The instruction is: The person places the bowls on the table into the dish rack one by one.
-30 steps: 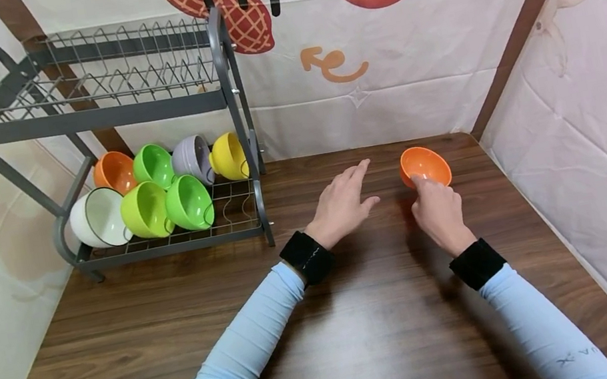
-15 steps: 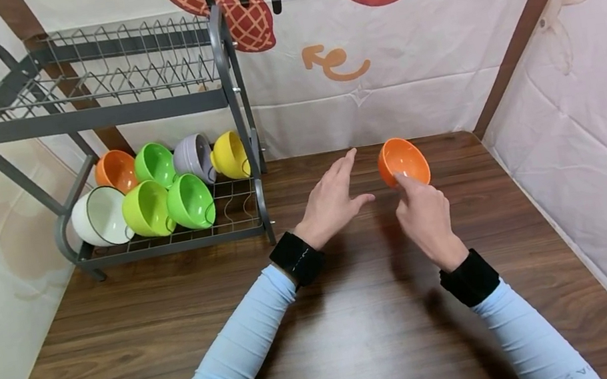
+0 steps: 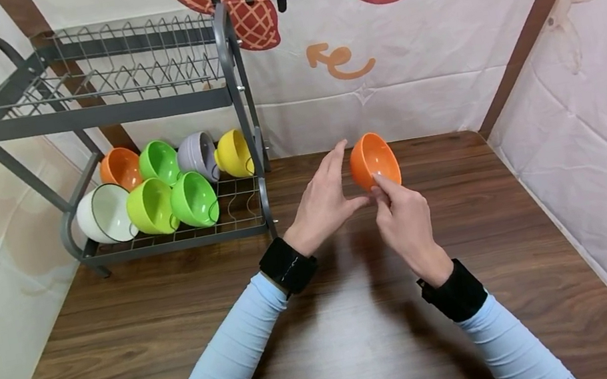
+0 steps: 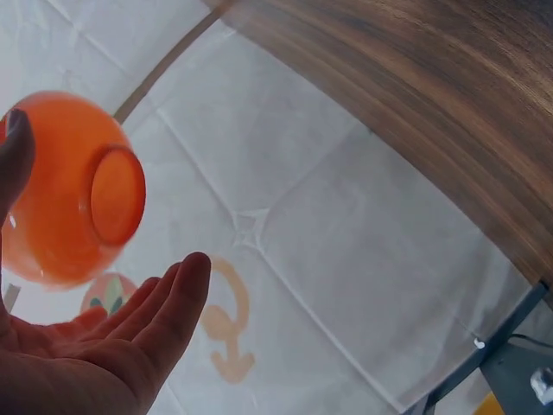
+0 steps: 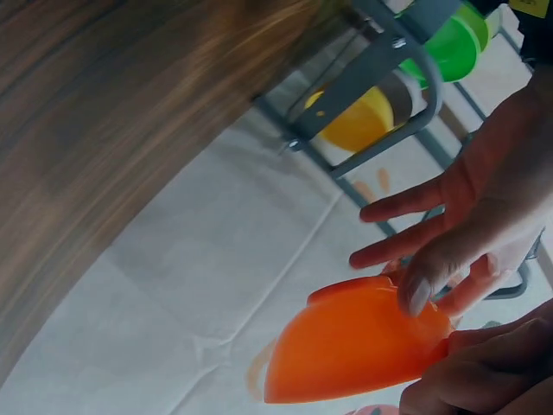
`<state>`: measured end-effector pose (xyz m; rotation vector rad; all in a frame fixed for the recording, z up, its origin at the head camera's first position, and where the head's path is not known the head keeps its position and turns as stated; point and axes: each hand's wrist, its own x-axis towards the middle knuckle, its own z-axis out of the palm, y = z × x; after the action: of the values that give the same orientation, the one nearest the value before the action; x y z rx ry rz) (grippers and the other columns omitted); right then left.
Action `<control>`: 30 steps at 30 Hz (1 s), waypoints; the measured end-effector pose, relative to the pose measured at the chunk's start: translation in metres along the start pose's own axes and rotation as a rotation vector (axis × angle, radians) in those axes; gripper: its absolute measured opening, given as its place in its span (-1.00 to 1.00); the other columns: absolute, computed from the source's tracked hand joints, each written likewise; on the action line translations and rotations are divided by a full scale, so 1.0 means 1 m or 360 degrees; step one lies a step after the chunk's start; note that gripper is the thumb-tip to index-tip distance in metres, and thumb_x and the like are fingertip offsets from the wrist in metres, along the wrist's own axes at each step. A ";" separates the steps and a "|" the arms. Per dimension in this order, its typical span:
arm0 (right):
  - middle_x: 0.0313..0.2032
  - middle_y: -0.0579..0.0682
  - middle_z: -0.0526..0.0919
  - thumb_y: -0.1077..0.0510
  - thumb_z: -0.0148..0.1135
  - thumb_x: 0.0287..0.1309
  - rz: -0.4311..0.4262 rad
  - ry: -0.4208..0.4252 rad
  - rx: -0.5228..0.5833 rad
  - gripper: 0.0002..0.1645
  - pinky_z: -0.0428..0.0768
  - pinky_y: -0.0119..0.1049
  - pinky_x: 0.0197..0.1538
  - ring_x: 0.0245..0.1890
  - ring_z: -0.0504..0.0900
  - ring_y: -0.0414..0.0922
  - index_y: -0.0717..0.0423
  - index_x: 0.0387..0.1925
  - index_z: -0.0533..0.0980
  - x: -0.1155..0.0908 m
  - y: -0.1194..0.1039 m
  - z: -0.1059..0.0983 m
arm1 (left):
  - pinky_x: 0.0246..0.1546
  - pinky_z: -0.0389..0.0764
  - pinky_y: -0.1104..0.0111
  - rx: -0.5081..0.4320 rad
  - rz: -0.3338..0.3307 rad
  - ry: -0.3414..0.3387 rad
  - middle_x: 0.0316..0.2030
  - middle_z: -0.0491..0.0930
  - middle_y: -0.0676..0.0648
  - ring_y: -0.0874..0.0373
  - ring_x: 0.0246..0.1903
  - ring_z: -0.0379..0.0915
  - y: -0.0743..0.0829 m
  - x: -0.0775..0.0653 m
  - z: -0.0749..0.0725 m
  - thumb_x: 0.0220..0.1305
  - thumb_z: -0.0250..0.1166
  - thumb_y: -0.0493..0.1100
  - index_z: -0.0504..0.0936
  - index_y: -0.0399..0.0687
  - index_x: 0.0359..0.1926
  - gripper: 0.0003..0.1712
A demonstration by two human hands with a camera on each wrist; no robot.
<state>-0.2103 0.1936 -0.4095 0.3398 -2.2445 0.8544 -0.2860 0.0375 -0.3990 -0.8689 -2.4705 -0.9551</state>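
Note:
An orange bowl [image 3: 370, 157] is held tilted above the table, its hollow turned toward the right. My right hand [image 3: 408, 220] pinches its near rim between thumb and fingers. Close on the bowl's left side is my left hand [image 3: 320, 205], fingers straight and spread, thumb reaching under the bowl. In the left wrist view, the foot ring of the orange bowl [image 4: 65, 194] faces the open left palm. The right wrist view shows the left thumb overlapping the foot end of the orange bowl [image 5: 354, 346].
A grey two-tier dish rack [image 3: 102, 116] stands at the left. Its lower shelf bears several bowls on their sides, among them a white bowl [image 3: 103, 214], a green bowl [image 3: 194, 200] and a yellow bowl [image 3: 235, 154]. Printed cloth [image 3: 411, 75] hangs behind the wooden table [image 3: 497, 216].
My right hand has carried the orange bowl leftward and up, tilting it more. My left hand has shifted slightly left, and the bowl is now close beside its fingers.

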 end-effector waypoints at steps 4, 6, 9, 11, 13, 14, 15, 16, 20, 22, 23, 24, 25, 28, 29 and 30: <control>-0.60 0.08 0.49 0.32 0.22 0.49 -0.0029 0.0006 0.0060 -0.66 0.28 -0.22 -0.53 -0.68 0.29 -0.10 0.40 0.18 0.63 0.002 -0.012 0.007 | 0.29 0.53 0.20 -0.0008 0.0040 0.0092 0.48 0.29 -0.23 -0.06 0.37 0.41 0.000 -0.005 -0.007 0.02 0.73 -0.06 0.11 -0.21 0.62 0.30; -0.58 0.09 0.51 0.33 0.22 0.49 -0.0051 0.0005 0.0099 -0.67 0.31 -0.22 -0.53 -0.68 0.30 -0.10 0.41 0.18 0.63 0.002 -0.018 0.012 | 0.27 0.55 0.22 -0.0009 0.0054 0.0134 0.46 0.31 -0.23 -0.05 0.32 0.45 -0.001 -0.008 -0.011 0.02 0.72 -0.06 0.14 -0.20 0.61 0.28; -0.57 0.09 0.52 0.33 0.22 0.48 -0.0089 0.0010 0.0159 -0.67 0.33 -0.23 -0.53 -0.67 0.31 -0.10 0.41 0.17 0.63 0.001 -0.026 0.018 | 0.22 0.59 0.22 -0.0005 0.0059 0.0175 0.43 0.34 -0.22 -0.03 0.27 0.49 -0.004 -0.015 -0.017 0.02 0.71 -0.06 0.18 -0.20 0.60 0.24; -0.56 0.09 0.53 0.33 0.22 0.48 -0.0111 0.0017 0.0199 -0.68 0.34 -0.24 -0.53 -0.66 0.32 -0.12 0.41 0.16 0.63 0.001 -0.030 0.022 | 0.20 0.61 0.21 -0.0011 0.0059 0.0197 0.41 0.36 -0.21 -0.03 0.26 0.50 -0.006 -0.019 -0.022 0.01 0.71 -0.07 0.19 -0.19 0.59 0.23; -0.57 0.08 0.51 0.34 0.22 0.48 -0.0121 0.0018 0.0262 -0.67 0.34 -0.26 -0.53 -0.66 0.31 -0.13 0.41 0.16 0.63 0.001 -0.034 0.027 | 0.20 0.61 0.21 -0.0023 0.0070 0.0225 0.41 0.36 -0.21 -0.03 0.25 0.50 -0.008 -0.023 -0.027 0.01 0.71 -0.09 0.19 -0.19 0.59 0.22; -0.57 0.07 0.50 0.35 0.22 0.48 -0.0120 0.0020 0.0301 -0.67 0.33 -0.28 -0.53 -0.66 0.30 -0.14 0.41 0.17 0.63 0.001 -0.037 0.028 | 0.20 0.61 0.21 -0.0031 0.0079 0.0240 0.41 0.35 -0.21 -0.04 0.25 0.49 -0.009 -0.024 -0.030 0.01 0.70 -0.11 0.19 -0.18 0.59 0.22; -0.59 0.06 0.47 0.36 0.21 0.48 -0.0114 0.0018 0.0346 -0.67 0.32 -0.29 -0.54 -0.67 0.29 -0.15 0.42 0.18 0.62 0.001 -0.038 0.031 | 0.20 0.61 0.21 -0.0037 0.0088 0.0256 0.41 0.35 -0.21 -0.05 0.25 0.49 -0.009 -0.026 -0.033 0.00 0.70 -0.13 0.19 -0.18 0.59 0.22; -0.60 0.05 0.46 0.36 0.21 0.48 -0.0109 0.0016 0.0398 -0.66 0.31 -0.31 -0.54 -0.67 0.28 -0.16 0.41 0.20 0.62 0.001 -0.040 0.032 | 0.20 0.61 0.21 -0.0035 0.0097 0.0271 0.41 0.35 -0.22 -0.06 0.25 0.50 -0.010 -0.027 -0.036 0.00 0.70 -0.15 0.19 -0.18 0.59 0.22; -0.60 0.05 0.49 0.37 0.18 0.49 -0.0084 -0.0023 0.0589 -0.62 0.29 -0.36 -0.56 -0.70 0.24 -0.20 0.40 0.26 0.58 0.001 -0.049 0.040 | 0.17 0.63 0.18 0.0016 0.0084 0.0304 0.37 0.37 -0.24 -0.08 0.20 0.52 -0.011 -0.032 -0.050 -0.04 0.70 -0.21 0.23 -0.18 0.57 0.20; -0.56 0.07 0.55 0.36 0.17 0.51 -0.0089 -0.0056 0.0644 -0.60 0.31 -0.37 -0.56 -0.71 0.25 -0.21 0.38 0.29 0.57 0.002 -0.053 0.044 | 0.15 0.64 0.15 0.0058 0.0060 0.0304 0.34 0.38 -0.26 -0.10 0.17 0.52 -0.011 -0.035 -0.059 -0.06 0.68 -0.26 0.25 -0.19 0.56 0.18; -0.55 0.07 0.56 0.35 0.16 0.52 -0.0095 -0.0075 0.0662 -0.60 0.31 -0.37 -0.57 -0.71 0.26 -0.21 0.37 0.29 0.56 0.002 -0.056 0.046 | 0.15 0.64 0.14 0.0077 0.0051 0.0309 0.33 0.38 -0.27 -0.11 0.17 0.52 -0.011 -0.036 -0.063 -0.07 0.68 -0.27 0.27 -0.19 0.55 0.16; -0.50 0.09 0.61 0.34 0.16 0.52 -0.0100 -0.0089 0.0672 -0.61 0.33 -0.37 -0.57 -0.70 0.28 -0.21 0.36 0.29 0.57 0.003 -0.058 0.048 | 0.15 0.64 0.12 0.0096 0.0041 0.0316 0.32 0.39 -0.27 -0.12 0.17 0.51 -0.011 -0.038 -0.067 -0.08 0.68 -0.29 0.29 -0.19 0.53 0.15; -0.46 0.09 0.65 0.33 0.16 0.53 -0.0106 -0.0106 0.0676 -0.61 0.34 -0.37 -0.57 -0.71 0.30 -0.20 0.34 0.28 0.58 0.003 -0.060 0.050 | 0.16 0.64 0.11 0.0110 0.0031 0.0324 0.32 0.39 -0.28 -0.14 0.18 0.50 -0.011 -0.040 -0.071 -0.09 0.67 -0.31 0.30 -0.19 0.53 0.15; -0.41 0.06 0.67 0.30 0.18 0.53 -0.0127 -0.0153 0.0658 -0.62 0.34 -0.36 -0.59 -0.72 0.33 -0.20 0.30 0.27 0.61 0.002 -0.067 0.055 | 0.20 0.61 0.05 0.0152 0.0018 0.0360 0.31 0.40 -0.29 -0.17 0.21 0.46 -0.015 -0.048 -0.084 -0.11 0.67 -0.35 0.34 -0.18 0.51 0.12; -0.44 0.02 0.64 0.29 0.19 0.52 -0.0130 -0.0171 0.0636 -0.63 0.33 -0.35 -0.60 -0.72 0.33 -0.20 0.29 0.26 0.62 0.001 -0.070 0.057 | 0.22 0.59 0.04 0.0165 0.0013 0.0375 0.30 0.40 -0.28 -0.18 0.22 0.44 -0.016 -0.050 -0.089 -0.13 0.68 -0.36 0.35 -0.17 0.50 0.13; -0.43 -0.01 0.65 0.28 0.20 0.51 -0.0131 -0.0186 0.0610 -0.62 0.33 -0.34 -0.60 -0.72 0.32 -0.21 0.27 0.26 0.62 0.001 -0.071 0.059 | 0.24 0.57 0.02 0.0175 0.0005 0.0386 0.30 0.40 -0.29 -0.19 0.22 0.43 -0.019 -0.053 -0.094 -0.15 0.70 -0.37 0.36 -0.16 0.50 0.14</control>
<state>-0.2089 0.1007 -0.4068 0.6688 -2.1460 1.2487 -0.2490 -0.0607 -0.3687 -0.6779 -2.2900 -0.8593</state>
